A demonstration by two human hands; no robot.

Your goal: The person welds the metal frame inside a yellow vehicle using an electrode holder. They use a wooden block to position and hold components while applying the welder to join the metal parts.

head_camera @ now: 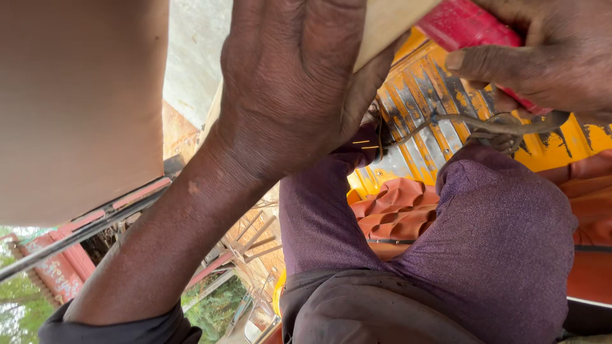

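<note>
Up on the worn yellow sheet metal (421, 83), the left hand (293, 83) clamps flat over a pale board (389, 22); the right hand (542, 57) is wrapped tight around a red-handled tool (462, 25) just above a twisted wire (459, 121); I'd judge steady downward pressure and a short, controlled stroke serve best; no container shows, only purple-trousered knees (497, 229) beneath.

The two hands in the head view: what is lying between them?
Between the left hand and the right hand, the head view shows worn yellow ribbed sheet metal and a bent grey wire stretching across it.
</note>
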